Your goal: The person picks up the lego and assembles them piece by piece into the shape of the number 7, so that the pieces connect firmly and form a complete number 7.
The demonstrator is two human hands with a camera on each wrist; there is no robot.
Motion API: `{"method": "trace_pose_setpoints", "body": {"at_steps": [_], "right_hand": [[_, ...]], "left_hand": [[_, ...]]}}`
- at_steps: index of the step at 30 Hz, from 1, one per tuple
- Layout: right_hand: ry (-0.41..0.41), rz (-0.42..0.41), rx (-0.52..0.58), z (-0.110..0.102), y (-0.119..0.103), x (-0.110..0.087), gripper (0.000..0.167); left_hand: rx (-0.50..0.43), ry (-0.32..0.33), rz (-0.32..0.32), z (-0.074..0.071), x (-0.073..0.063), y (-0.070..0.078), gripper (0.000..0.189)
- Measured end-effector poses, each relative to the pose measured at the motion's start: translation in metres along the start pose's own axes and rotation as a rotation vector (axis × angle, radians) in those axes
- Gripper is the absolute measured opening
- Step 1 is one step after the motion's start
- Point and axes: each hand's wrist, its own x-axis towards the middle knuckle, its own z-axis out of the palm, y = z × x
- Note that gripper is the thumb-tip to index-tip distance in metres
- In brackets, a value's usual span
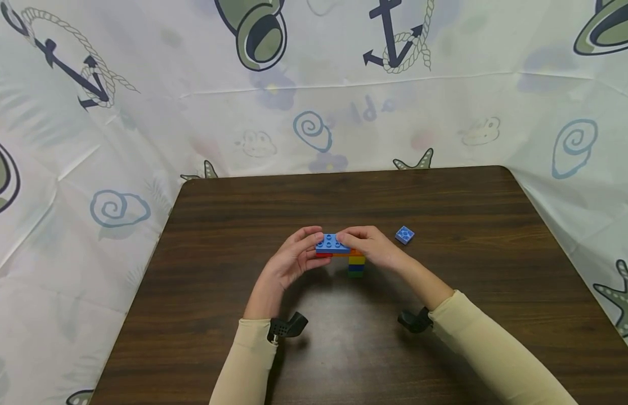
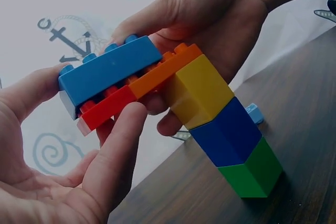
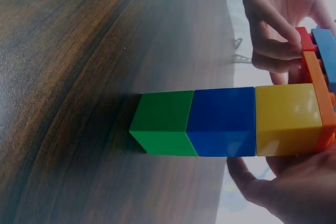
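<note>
A tower of a green brick [image 2: 252, 171], a dark blue brick [image 2: 226, 132] and a yellow brick [image 2: 202, 90] stands upright on the table. From its top an orange brick [image 2: 168, 70] reaches leftward, with a red brick [image 2: 107, 107] at its outer end. A long light blue brick [image 1: 330, 243] lies over both; studs show along its lower edge, and I cannot tell whether it is fully seated. My left hand [image 1: 294, 259] pinches the outer end of the light blue and red bricks. My right hand [image 1: 372, 246] grips the other end, thumb on the light blue brick and fingers underneath.
A small light blue brick [image 1: 404, 235] lies on the dark wooden table [image 1: 243, 208], just beyond my right hand. A patterned white cloth [image 1: 344, 129] hangs behind the table's far edge.
</note>
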Motion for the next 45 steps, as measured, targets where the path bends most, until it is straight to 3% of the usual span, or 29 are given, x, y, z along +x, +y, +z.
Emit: {"method": "trace_pose_setpoints", "body": {"at_steps": [15, 23, 28, 35, 45], "right_hand": [[0.017, 0.002, 0.027, 0.001, 0.002, 0.003, 0.038], [0.031, 0.018, 0.036, 0.003, 0.003, 0.004, 0.040], [0.023, 0.020, 0.047, 0.003, 0.004, 0.004, 0.041], [0.031, 0.045, -0.031, 0.005, 0.012, 0.003, 0.039], [0.051, 0.048, 0.102, 0.002, 0.011, 0.003, 0.040]], "left_hand": [[0.054, 0.022, 0.038, -0.001, 0.000, 0.005, 0.044], [0.006, 0.042, 0.006, -0.002, 0.002, 0.001, 0.043], [0.031, 0.044, 0.011, -0.001, 0.000, 0.004, 0.041], [0.055, 0.057, -0.008, -0.005, 0.003, -0.003, 0.041], [0.053, 0.021, 0.004, 0.000, 0.004, -0.001, 0.032]]}}
